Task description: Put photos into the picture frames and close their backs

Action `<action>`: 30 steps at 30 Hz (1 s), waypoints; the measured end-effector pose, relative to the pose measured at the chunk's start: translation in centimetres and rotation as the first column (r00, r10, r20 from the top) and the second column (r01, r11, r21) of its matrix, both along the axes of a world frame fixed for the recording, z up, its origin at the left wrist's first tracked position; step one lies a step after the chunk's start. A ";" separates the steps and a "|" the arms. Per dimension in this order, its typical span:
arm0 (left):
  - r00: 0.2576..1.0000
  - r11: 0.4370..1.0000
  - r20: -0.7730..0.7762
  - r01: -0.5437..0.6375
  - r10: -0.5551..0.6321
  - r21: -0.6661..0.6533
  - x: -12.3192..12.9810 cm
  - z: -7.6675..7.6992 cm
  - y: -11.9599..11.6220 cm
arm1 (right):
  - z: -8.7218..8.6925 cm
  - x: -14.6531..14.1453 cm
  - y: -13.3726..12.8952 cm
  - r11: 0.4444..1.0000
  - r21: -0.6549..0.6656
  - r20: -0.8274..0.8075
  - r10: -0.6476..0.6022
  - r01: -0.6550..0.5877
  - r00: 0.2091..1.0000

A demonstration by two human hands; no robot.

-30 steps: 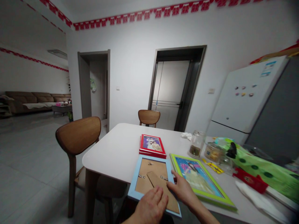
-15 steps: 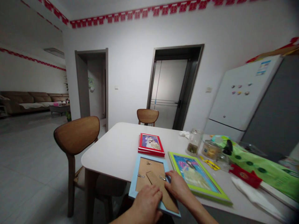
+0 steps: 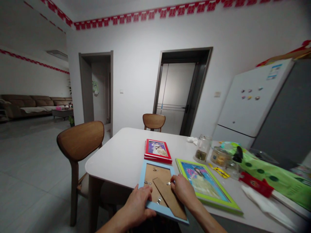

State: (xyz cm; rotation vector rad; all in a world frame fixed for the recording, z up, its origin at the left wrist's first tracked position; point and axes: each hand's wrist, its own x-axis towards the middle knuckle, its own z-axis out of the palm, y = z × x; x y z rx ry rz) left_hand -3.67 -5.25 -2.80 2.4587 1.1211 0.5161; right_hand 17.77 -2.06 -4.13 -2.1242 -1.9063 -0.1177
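Observation:
A light-blue picture frame lies back side up, partly over the table's near edge. Its brown backing board has a fold-out stand leg and several small metal clips. My left hand grips the lower left part of the frame, fingers on top near the left clip. At the right side, the bent fingers of my right hand pinch at another metal clip. One more clip shows near the lower edge.
Red picture frames lie stacked beyond the blue one on the white table. To the right is a green picture frame, then a glass jar, food containers and a green bag. A wooden chair stands left.
My left hand has moved left, off the stand leg to the frame's lower left, uncovering the bottom clip. My right hand has shifted slightly up and its fingers have curled at the right clip.

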 end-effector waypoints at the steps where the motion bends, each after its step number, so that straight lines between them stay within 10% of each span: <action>1: 1.000 1.000 0.000 -0.005 0.005 -0.003 0.0 0.0 0.0 | 0.0 0.1 0.0 1.000 0.005 0.000 -0.004 0.004 1.000; 7: 1.000 0.999 0.019 -0.021 0.021 0.027 -0.1 -0.6 0.3 | 0.7 -0.4 -0.7 0.999 0.038 -0.053 0.005 -0.003 0.999; 14: 1.000 0.999 0.008 -0.023 0.023 0.033 0.0 -0.7 0.2 | 0.4 -2.3 -3.0 0.870 -0.037 -0.385 0.441 -0.491 0.811; 30: 0.997 0.997 0.042 -0.066 0.064 0.044 0.0 -2.4 1.2 | 0.0 -4.3 -1.2 0.906 0.134 -0.347 0.422 -0.401 0.838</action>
